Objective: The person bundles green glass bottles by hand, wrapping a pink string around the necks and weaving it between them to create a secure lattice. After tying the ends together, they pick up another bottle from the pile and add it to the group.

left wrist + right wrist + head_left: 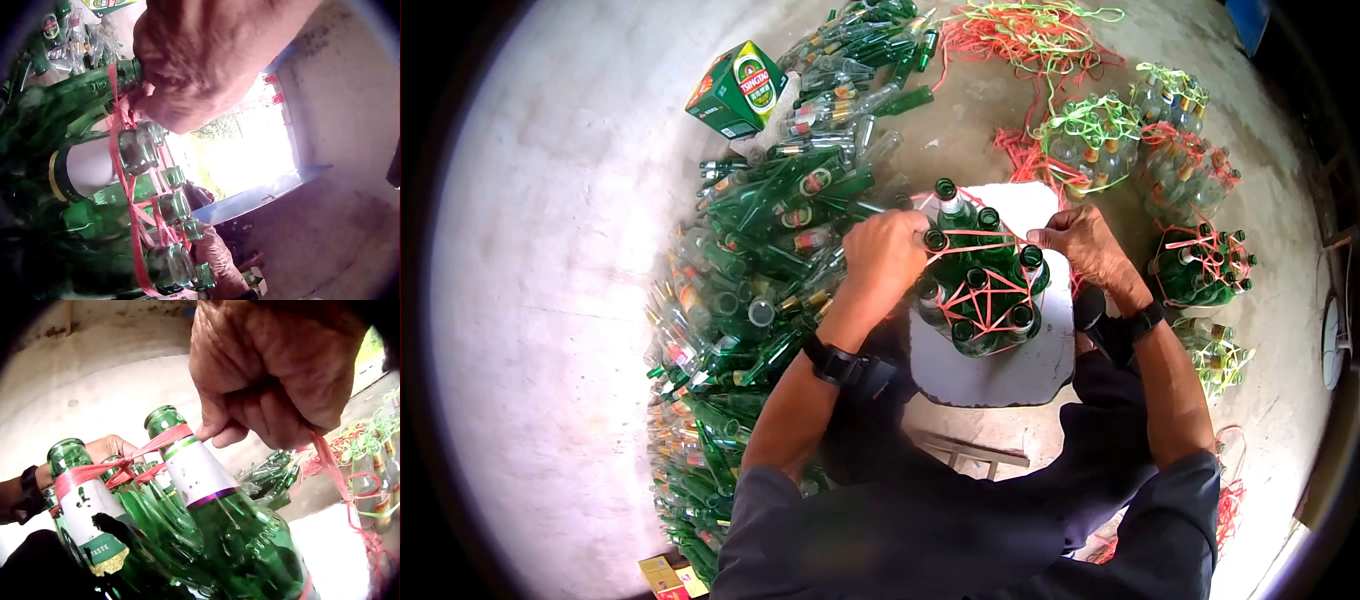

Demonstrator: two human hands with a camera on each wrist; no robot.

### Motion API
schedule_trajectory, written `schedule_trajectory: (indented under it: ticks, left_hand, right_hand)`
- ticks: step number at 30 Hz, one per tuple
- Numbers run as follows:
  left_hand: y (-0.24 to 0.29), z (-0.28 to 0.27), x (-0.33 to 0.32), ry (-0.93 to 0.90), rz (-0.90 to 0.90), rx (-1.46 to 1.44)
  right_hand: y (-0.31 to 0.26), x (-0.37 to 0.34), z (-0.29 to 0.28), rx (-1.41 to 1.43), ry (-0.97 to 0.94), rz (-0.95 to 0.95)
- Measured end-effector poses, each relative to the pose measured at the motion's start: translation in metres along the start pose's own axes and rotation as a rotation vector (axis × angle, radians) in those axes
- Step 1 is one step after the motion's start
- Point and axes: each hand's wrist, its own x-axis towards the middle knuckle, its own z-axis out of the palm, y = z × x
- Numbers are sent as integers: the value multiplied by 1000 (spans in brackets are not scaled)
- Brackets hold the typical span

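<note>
A cluster of green glass bottles [975,278] stands upright on a white board-like seat [1040,370]. Red plastic strap [990,298] criss-crosses between the necks and loops around them. At the cluster's left side, my left hand [887,260] has curled fingers pinching the strap beside a bottle neck. Opposite it, my right hand [1085,243] grips the same strap in a curled fist. From that fist a loose strap end [330,467] hangs down in the right wrist view. There, the strap stretches from the fingertips across labelled bottle necks [165,428].
Loose bottles [780,230] lie heaped along the left, with a green Tsingtao carton [740,90] beyond. Tangled red and green strap [1030,35] covers the floor at the back. Several tied bottle bundles [1200,265] stand at the right.
</note>
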Motion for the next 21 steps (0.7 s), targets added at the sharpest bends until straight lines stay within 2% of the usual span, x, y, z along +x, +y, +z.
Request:
schedule_trajectory:
  ticks: [3,7,9,12,15,19,21]
  left_hand:
    - [3,-4,-5,20,50,19]
    - [-8,12,-20,143,48,-110]
    - [-15,16,-28,205,104,-204]
    - [-6,14,-33,249,131,-173]
    - [20,-7,-40,228,117,-185]
    - [30,-11,-64,238,167,-198]
    - [37,-2,-86,207,165,-107]
  right_hand:
    - [4,-8,-2,-92,32,-67]
    - [3,-22,-3,-101,48,-29]
    - [4,-27,-1,-120,48,-29]
    - [9,-29,1,-148,64,-9]
    - [18,-29,5,-97,79,-29]
    - [7,-33,3,-138,79,-31]
    - [4,-35,3,-166,65,-24]
